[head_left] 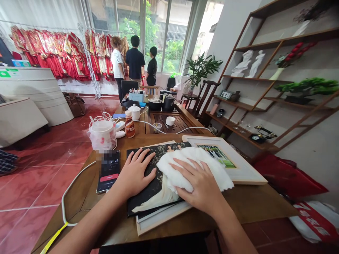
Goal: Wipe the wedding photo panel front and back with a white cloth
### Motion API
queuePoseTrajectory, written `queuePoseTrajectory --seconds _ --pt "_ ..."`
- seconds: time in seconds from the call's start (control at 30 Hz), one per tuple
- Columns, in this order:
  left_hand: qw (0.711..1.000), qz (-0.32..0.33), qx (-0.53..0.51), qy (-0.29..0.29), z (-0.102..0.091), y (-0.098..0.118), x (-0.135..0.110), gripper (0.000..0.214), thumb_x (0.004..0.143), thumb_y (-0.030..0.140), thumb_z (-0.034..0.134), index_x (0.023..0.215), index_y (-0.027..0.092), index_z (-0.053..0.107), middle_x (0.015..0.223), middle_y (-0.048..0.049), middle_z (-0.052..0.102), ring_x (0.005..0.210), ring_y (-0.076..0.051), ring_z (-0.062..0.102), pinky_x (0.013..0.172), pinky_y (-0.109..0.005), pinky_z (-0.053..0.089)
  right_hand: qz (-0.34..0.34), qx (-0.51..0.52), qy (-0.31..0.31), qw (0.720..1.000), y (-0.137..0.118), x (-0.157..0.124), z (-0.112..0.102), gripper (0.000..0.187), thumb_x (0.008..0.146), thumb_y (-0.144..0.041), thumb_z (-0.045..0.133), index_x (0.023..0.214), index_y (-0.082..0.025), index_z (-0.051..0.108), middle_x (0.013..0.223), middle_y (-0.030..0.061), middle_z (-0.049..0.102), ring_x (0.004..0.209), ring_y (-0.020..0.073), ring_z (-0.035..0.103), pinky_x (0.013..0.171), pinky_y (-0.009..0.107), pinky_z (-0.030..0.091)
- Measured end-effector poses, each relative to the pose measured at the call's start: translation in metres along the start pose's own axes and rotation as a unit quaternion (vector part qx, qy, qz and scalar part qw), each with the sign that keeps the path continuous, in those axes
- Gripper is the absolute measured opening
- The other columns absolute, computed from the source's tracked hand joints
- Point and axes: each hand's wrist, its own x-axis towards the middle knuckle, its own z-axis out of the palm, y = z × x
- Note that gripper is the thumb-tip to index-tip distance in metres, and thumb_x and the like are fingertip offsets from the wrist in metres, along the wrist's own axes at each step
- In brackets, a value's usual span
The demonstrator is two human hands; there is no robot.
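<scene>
Left hand [136,173]: spread palm down just left of center, fingers fanned and thumb out, laid on the left part of the photo panel.
Right hand [199,183]: laid palm down over the white cloth, right of center, fingers extended and slightly apart; cannot tell whether pinching any fold beneath.
White cloth [218,171]: bunched under the right hand, covering the right part of the photo panel and, in view, overlapping the framed picture.
Photo panel [140,198]: black, printed with figures and a long pale dress; lying at the center of the frame, on top of a pale frame [164,218] poking out along the lower edge.
Framed picture [247,173]: pale border around a green outdoor photo, lying right of center.
Phone [109,176]: face up on the tabletop [87,208], near the left hand, screen lit.
White cable [66,197]: looping down the lower left, with a yellow tag [54,240].
Tub [102,132]: wrapped in clear plastic, left of center, near a brown bottle [129,125].
Tea tray [185,125]: upper center, bearing a small white cup [170,121].
People: three standing near the windows, upper center.
Red garments [53,53]: hanging in a row, upper left.
</scene>
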Motion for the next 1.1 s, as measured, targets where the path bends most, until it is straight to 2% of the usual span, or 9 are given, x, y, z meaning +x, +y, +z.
queuePoseTrajectory --seconds 0.1,0.2,0.5,0.6,0.93,1.1 --pt "1.0 0.004 -0.001 0.0 0.0 -0.001 0.001 0.052 0.093 0.043 0.046 0.143 0.029 0.038 0.15 -0.0035 0.038 0.14 -0.03 0.028 0.114 -0.054 0.021 -0.009 -0.016 0.005 1.0 -0.001 -0.015 -0.003 0.058 0.08 -0.038 0.057 0.137 -0.034 0.047 0.143 -0.001 0.047 0.125 0.033 0.042 0.096 0.051 0.029" --pt "1.0 0.011 -0.005 -0.001 0.001 -0.002 0.001 0.052 0.094 0.042 0.045 0.143 0.03 0.038 0.15 -0.0035 0.038 0.14 -0.03 0.028 0.113 -0.055 0.021 -0.011 -0.023 0.007 1.0 -0.001 -0.019 -0.004 0.059 0.079 -0.038 0.058 0.137 -0.034 0.047 0.142 -0.0004 0.048 0.123 0.0333 0.043 0.095 0.05 0.03" --pt "1.0 0.015 -0.006 -0.01 -0.002 -0.003 0.0 0.052 0.094 0.042 0.044 0.144 0.03 0.037 0.151 -0.0029 0.037 0.141 -0.03 0.027 0.113 -0.054 0.021 0.009 0.021 0.004 1.0 0.001 0.024 0.002 0.054 0.08 -0.04 0.056 0.133 -0.032 0.051 0.14 0.0005 0.05 0.122 0.0325 0.045 0.095 0.05 0.031" --pt "1.0 0.011 -0.003 -0.011 -0.003 -0.003 0.0 0.051 0.094 0.042 0.045 0.143 0.029 0.038 0.15 -0.0032 0.038 0.141 -0.029 0.027 0.113 -0.054 0.021 0.016 0.028 0.008 0.999 0.001 0.029 0.004 0.053 0.081 -0.041 0.055 0.133 -0.032 0.051 0.14 -0.0001 0.05 0.123 0.0319 0.044 0.096 0.05 0.03" --pt "1.0 0.022 -0.014 -0.006 -0.002 -0.003 -0.001 0.051 0.094 0.044 0.046 0.143 0.032 0.038 0.15 -0.0014 0.038 0.141 -0.029 0.027 0.114 -0.053 0.021 0.001 -0.003 0.016 1.0 -0.005 -0.017 -0.006 0.056 0.08 -0.039 0.057 0.135 -0.034 0.048 0.141 -0.0007 0.049 0.122 0.0323 0.044 0.096 0.052 0.028" --pt "1.0 0.023 -0.016 -0.002 -0.002 -0.002 -0.002 0.051 0.093 0.043 0.046 0.143 0.033 0.037 0.15 -0.0014 0.038 0.141 -0.029 0.027 0.114 -0.054 0.021 0.005 -0.006 0.011 1.0 -0.001 -0.008 -0.005 0.055 0.079 -0.039 0.057 0.134 -0.034 0.05 0.139 -0.0001 0.051 0.121 0.0322 0.046 0.094 0.05 0.031"
